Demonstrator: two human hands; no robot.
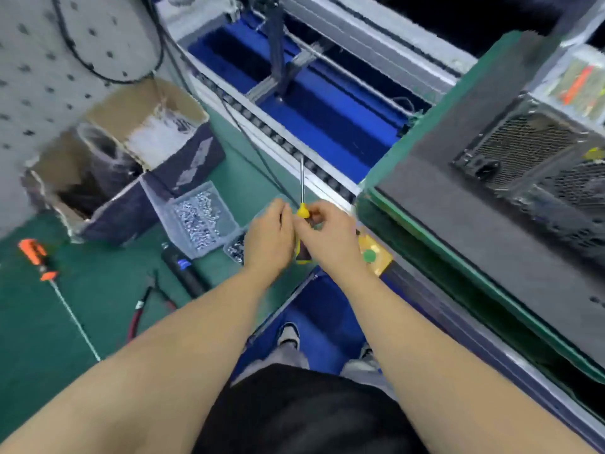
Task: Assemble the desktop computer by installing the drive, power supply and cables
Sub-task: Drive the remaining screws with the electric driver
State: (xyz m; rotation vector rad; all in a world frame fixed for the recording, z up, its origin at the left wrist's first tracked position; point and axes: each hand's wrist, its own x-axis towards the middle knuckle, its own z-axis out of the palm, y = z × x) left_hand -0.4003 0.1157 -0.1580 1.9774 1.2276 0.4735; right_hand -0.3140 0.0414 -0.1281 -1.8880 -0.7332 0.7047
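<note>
The computer case (474,231) lies on its side at the right, on a green-edged board beside the roller track, well apart from both hands. It is the biggest thing here; it looks like stiff sheet metal, likely heavy, best taken by its edges and not by the mesh. The power supply (537,158) sits at the case's far end, its fan grille and socket face toward the camera; I judge it dense and rigid, to be held by its solid sides.

On the green table (65,322) at the left stands an open cardboard box (131,158), then a clear tray of screws (199,217), an orange screwdriver (42,260) lying flat, and red-handled pliers (144,306).

Between the hands is a yellow screwdriver (302,211). Its long axis runs almost straight away from the person, thin shaft and tip pointing toward the roller track. The right hand (330,237) is curled round the handle. The left hand (270,237) has fingers bent close against the handle's top; whether it pinches a screw there I cannot tell. The tool is light and stiff, and the rubbery handle is the place to grip; a screw would be tiny and easily dropped.
</note>
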